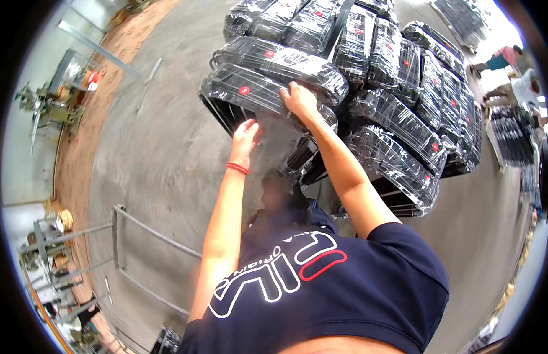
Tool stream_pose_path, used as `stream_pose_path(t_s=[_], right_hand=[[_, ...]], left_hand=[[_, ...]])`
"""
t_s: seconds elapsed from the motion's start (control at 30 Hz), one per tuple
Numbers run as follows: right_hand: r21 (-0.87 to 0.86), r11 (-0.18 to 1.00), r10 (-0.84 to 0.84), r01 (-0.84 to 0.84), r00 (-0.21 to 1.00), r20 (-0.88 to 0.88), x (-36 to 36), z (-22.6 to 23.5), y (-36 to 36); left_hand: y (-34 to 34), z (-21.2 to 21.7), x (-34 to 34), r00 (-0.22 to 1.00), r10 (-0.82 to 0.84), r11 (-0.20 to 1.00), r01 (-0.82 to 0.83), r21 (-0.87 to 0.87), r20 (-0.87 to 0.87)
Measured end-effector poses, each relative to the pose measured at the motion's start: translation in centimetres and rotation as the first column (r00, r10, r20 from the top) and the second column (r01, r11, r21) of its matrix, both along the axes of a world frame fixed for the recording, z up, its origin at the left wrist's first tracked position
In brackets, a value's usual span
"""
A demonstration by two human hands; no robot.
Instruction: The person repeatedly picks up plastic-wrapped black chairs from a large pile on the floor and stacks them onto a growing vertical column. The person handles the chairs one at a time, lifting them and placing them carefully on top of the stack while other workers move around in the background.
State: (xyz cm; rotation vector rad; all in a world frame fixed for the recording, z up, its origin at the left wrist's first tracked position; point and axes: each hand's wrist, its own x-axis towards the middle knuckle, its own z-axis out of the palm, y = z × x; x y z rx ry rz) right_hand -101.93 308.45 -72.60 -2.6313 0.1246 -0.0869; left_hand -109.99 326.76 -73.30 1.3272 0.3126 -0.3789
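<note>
In front of me is a long black bundle (241, 79), wrapped in clear film, with rounded ends and a round red sticker on top. My right hand (299, 101) lies on its upper right part, fingers bent over the wrapping. At the bundle's near side, my left hand (244, 140) has its fingers curled against the lower edge; some fingertips are hard to make out. A red cord (237, 168) circles my left wrist. Right behind this bundle lies a similar wrapped bundle (280, 62), touching it.
Many more wrapped black bundles (398, 127) are piled to the right and beyond. A grey metal rail frame (159, 237) stands at lower left on the concrete floor (150, 153). Machinery (61, 100) lines the left wall. People (510, 59) and other stacks (510, 135) are at far right.
</note>
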Motion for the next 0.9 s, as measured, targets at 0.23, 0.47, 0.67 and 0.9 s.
stream_pose_path(t_s=[0.23,0.47,0.67,0.9], right_hand=[[-0.192,0.963,-0.158,0.190,0.973,0.168,-1.2,-0.1,4.9],[0.032,0.999,0.001,0.012,0.927,-0.374,-6.9,4.9,7.7],[-0.062,0.998,-0.036,0.006,0.870,-0.492,-11.4,4.4,12.6],[-0.108,0.989,-0.134,0.103,0.929,-0.346,-17.0,4.5,15.8]], left_hand=[[3.7,-0.7,7.0,0.972,-0.062,0.831,-0.076,-0.551,-0.228],[10.5,-0.9,3.7,0.810,-0.121,0.660,-0.366,-0.656,-0.574],[15.9,1.3,0.3,0.487,-0.354,0.738,-0.379,-0.559,-0.798],[19.4,2.2,-1.7,0.405,-0.364,0.867,-0.181,-0.464,-0.839]])
